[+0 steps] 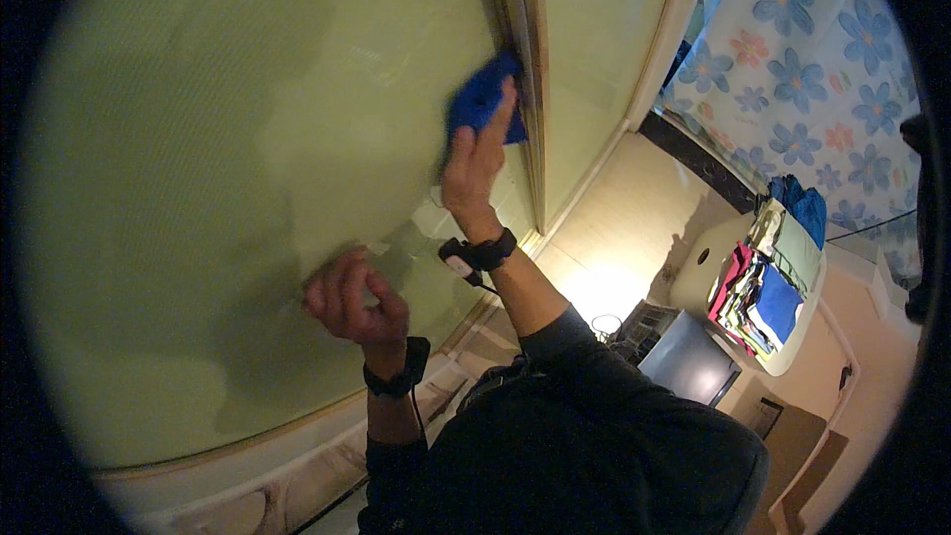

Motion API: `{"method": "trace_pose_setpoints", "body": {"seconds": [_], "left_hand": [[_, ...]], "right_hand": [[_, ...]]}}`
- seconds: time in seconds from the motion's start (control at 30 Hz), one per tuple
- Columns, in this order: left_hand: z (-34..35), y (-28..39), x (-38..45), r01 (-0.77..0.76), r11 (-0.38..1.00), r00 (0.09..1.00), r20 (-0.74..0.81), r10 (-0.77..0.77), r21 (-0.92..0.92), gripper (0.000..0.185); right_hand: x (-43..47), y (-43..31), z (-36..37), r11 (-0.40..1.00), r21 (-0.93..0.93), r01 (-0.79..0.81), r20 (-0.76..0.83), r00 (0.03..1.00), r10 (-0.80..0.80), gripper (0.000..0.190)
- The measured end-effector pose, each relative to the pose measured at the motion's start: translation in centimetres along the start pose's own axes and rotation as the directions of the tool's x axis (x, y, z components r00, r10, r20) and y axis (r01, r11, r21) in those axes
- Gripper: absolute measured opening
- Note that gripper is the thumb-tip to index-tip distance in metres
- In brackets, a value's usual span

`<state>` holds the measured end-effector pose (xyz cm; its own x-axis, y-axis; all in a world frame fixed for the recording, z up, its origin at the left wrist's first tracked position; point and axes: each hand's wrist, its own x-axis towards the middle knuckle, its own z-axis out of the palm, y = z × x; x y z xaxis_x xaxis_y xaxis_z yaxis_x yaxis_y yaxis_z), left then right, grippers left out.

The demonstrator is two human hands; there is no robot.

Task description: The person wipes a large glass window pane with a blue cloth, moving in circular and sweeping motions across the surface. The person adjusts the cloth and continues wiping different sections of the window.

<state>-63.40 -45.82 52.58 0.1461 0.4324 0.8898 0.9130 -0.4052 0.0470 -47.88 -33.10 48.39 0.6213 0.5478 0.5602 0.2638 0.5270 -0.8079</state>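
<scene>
My right hand (475,171) is pressing a blue cloth (479,100) flat against a pale green textured panel (223,163), which looks like frosted glass. The cloth lies beside the panel's upright brown frame (531,74), and my fingers stretch over its lower part. Lower and to the left, my left hand (358,301) hovers at the same panel with loosely curled fingers and the thumb apart. Nothing shows in it, though it is blurred; whether it touches the panel I cannot tell. Black bands with small devices circle both wrists.
A pale plastic stool or tub (691,275) at right carries stacked folded clothes (773,297). Beside it stand a dark flat-topped box (691,357) and a bright lamp (606,324) on the tiled floor (617,200). A flower-print curtain (802,74) hangs at upper right.
</scene>
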Motion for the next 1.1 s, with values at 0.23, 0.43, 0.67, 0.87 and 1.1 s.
{"method": "trace_pose_setpoints", "body": {"seconds": [0.23,0.43,0.67,0.87,1.1], "left_hand": [[1.1,-1.4,-1.0,-0.148,0.987,0.988,-0.027,0.15,0.055,0.016],[0.6,-1.4,-1.2,-0.197,0.977,0.98,0.022,0.195,0.081,0.012],[0.2,-1.3,-1.8,-0.142,0.99,0.989,0.043,0.142,0.007,0.014],[-0.2,-0.7,-0.2,-0.083,0.975,0.996,-0.028,0.079,-0.206,0.012],[-1.9,-1.0,0.7,-0.088,0.921,0.996,-0.022,0.087,-0.381,0.012]], "right_hand": [[-10.7,13.6,-2.4,0.914,-0.097,-0.393,-0.007,0.919,0.394,0.067],[-11.5,13.8,-2.0,0.799,-0.093,-0.594,-0.082,0.805,0.588,0.059],[-5.5,4.6,0.4,0.946,-0.053,-0.32,-0.118,0.943,0.312,0.06],[3.7,-5.6,2.8,0.995,-0.076,0.067,-0.079,0.994,-0.073,0.063],[14.0,-15.3,5.4,0.873,-0.141,0.468,-0.044,0.878,-0.477,0.058]]}}
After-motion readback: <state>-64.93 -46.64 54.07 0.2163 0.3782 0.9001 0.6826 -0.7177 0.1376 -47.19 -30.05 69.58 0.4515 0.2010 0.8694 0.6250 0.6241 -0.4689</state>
